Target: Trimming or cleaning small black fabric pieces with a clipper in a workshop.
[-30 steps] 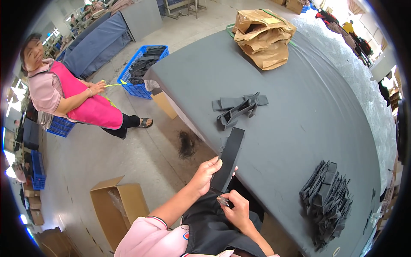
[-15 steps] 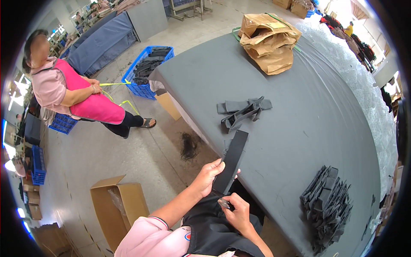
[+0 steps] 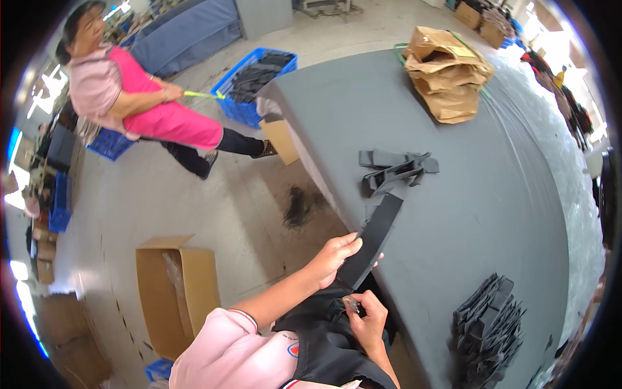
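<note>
My left hand (image 3: 335, 258) is closed around a flat black fabric strip (image 3: 377, 235), thumb on top and fingertips showing at its far side. The strip slants up and away over the near edge of the table. Just below its lower end, my right hand (image 3: 368, 319) is curled round small thread snips (image 3: 354, 305); only a bit of shiny metal shows, and the rest is hidden in the fist. Beyond the strip, several folded dark grey strips (image 3: 396, 170) lie loosely on the table. A thick stack of similar dark pieces (image 3: 489, 324) sits at the near right.
The grey-covered table (image 3: 466, 227) fills the right side, with a crumpled brown paper bag (image 3: 447, 78) at its far end. An open cardboard box (image 3: 197, 292) stands on the floor at left. A person in a pink apron (image 3: 172, 123) holds a yellow strap by a blue crate (image 3: 243, 113).
My right hand and the snips have drawn slightly away from the strip's lower end. My left hand keeps its hold. The person in pink has stepped nearer the crate, and the view has shifted.
</note>
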